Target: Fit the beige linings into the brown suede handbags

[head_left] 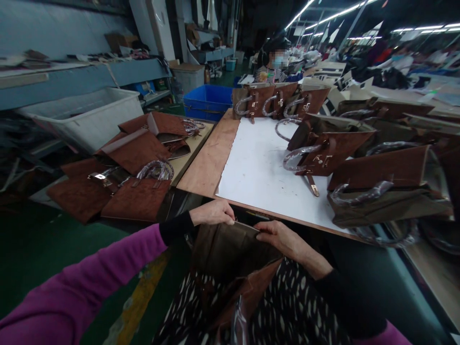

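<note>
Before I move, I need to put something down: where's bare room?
The white sheet, between the far bags and its near edge, left of the right bags; the brown board between sheet and left pile. Crowded: that pile, the right side.

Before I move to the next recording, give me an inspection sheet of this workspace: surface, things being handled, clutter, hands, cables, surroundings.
Surface: wooden table, partly covered by a white sheet.
Things handled: one open bag over the person's lap, dark lining showing.
Clutter: brown bags on the table's right and far end, some handles in clear plastic; a bag pile at left.
Hands: left hand and right hand both grip the open bag's rim.
Cables: nothing seen.
Surroundings: blue bin, grey bin, masked co-worker beyond the table, ceiling lights.
</note>
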Demonstrator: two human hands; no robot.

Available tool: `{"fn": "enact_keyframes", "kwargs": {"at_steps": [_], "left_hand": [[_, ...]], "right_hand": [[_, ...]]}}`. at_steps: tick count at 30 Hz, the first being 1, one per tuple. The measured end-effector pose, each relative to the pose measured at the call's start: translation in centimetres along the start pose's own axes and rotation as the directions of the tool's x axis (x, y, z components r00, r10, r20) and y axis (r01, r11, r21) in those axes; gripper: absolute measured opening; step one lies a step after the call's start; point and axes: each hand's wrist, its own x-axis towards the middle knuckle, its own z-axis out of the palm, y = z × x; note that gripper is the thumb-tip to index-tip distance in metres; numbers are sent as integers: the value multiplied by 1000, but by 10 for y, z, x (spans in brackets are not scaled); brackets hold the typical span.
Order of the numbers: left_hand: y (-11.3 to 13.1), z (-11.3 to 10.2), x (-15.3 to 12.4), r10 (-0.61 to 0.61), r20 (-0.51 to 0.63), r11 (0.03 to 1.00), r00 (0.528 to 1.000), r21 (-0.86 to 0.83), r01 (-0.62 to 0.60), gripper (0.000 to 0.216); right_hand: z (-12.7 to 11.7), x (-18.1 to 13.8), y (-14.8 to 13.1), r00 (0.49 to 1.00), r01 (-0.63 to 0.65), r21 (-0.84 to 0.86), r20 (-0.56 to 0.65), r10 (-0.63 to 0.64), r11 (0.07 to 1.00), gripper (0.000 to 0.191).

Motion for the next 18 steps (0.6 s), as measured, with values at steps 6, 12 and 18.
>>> {"fn": "enact_keyframes", "kwargs": {"at_steps": [6, 12, 18], "left_hand": [[0, 3, -5, -15, -19, 998, 1000, -54, 14, 21], [-9, 9, -3, -24, -54, 997, 998, -68, 21, 21], [-17, 14, -5, -81, -140, 995, 987, -77, 71, 21]], "right_hand": [[-1, 8, -20, 1000, -24, -163, -13, 22, 986, 16], [8, 28, -26, 999, -46, -161, -18, 43, 986, 18], [13, 41, -26, 1000, 7, -132, 21, -4, 991, 16]]}}
